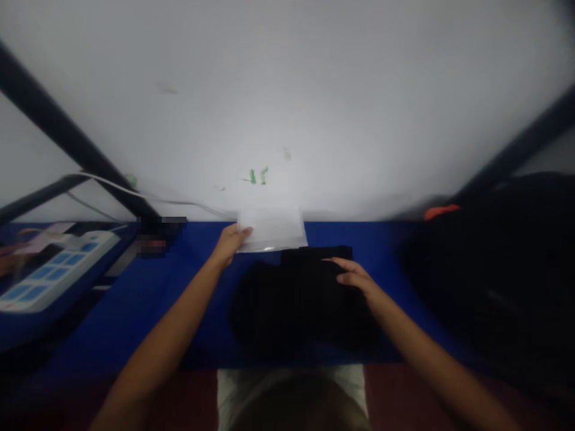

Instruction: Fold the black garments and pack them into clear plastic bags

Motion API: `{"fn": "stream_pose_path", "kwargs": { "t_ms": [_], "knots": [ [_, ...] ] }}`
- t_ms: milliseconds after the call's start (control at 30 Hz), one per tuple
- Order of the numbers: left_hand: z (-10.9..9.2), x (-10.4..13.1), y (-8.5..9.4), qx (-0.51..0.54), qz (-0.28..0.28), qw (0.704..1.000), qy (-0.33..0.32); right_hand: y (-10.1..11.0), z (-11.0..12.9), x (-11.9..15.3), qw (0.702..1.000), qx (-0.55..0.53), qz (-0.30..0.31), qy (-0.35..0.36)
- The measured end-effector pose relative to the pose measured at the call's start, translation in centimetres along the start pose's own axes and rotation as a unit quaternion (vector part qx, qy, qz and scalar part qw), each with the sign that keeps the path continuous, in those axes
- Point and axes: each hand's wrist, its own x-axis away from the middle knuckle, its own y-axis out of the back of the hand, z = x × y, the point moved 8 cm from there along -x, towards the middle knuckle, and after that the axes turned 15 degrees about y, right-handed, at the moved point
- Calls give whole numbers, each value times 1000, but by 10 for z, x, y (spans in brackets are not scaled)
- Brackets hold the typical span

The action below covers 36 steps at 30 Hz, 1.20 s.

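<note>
My left hand [230,242] grips the left edge of a flat white sheet-like packet [274,230], its thumb on top. The packet's front edge has a shiny, plastic-looking glint, and what is inside cannot be made out. In front of it lies a dark black bundle [305,305], seemingly cloth, too dim to show its shape clearly. My right hand [353,274] rests at the bundle's upper right, thumb and fingers apart and stretched over the black material.
Blue cloth [179,299] covers the table, which meets a white wall [359,108]. At left lies a power strip [58,272] with blue sockets, and a white cable [179,200] runs along the wall. A large black object [494,281] fills the right side. Dark slanted bars frame both sides.
</note>
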Motion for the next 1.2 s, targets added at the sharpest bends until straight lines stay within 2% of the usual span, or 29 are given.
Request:
{"fn": "stream_pose_path", "kwargs": {
  "t_ms": [100,200,300,367,400,433,467,500,533,567,633,700,800,867,933,1000,1067,1133,1200],
  "knots": [
    [-4,-25,10,-80,-57,995,-3,4,-8,4,1000,-4,-16,-26],
    [-7,-34,17,-151,-118,981,-3,6,-10,6,999,-11,-11,-29],
    [-20,-19,11,-263,-193,942,-75,9,-12,8,999,-20,-13,-38],
    [-34,7,-6,-322,-212,908,-166,11,-13,8,998,-27,-20,-47],
    [-40,23,-17,-316,-190,907,-204,11,-14,8,998,-30,-20,-51],
    [-43,38,-30,-283,-139,921,-230,11,-14,7,998,-34,-17,-52],
    [-43,53,-44,-233,-63,942,-234,9,-13,6,998,-38,-11,-53],
    [-40,67,-61,-182,43,959,-214,8,-13,4,998,-41,-4,-52],
    [-35,83,-80,-138,161,961,-178,7,-12,2,998,-43,2,-51],
    [-29,99,-97,-108,263,949,-139,7,-11,1,998,-43,4,-49],
    [-17,124,-119,-69,390,916,-62,11,-11,-2,998,-38,-6,-53],
    [-6,132,-127,-38,430,902,3,22,-15,-1,996,-41,-42,-74],
    [5,121,-124,-8,394,917,52,40,-29,10,983,-79,-90,-141],
    [8,110,-120,-27,363,930,52,50,-36,18,975,-110,-99,-167],
    [8,104,-120,-98,337,936,24,59,-39,23,973,-129,-103,-162],
    [2,103,-120,-209,284,934,-52,65,-38,25,975,-136,-109,-139],
    [-12,110,-123,-300,198,919,-162,67,-34,24,980,-129,-107,-111],
    [-30,128,-128,-323,120,901,-262,63,-29,23,984,-123,-96,-88],
    [-45,152,-137,-298,92,891,-331,55,-25,22,987,-119,-80,-77]
  ]
}}
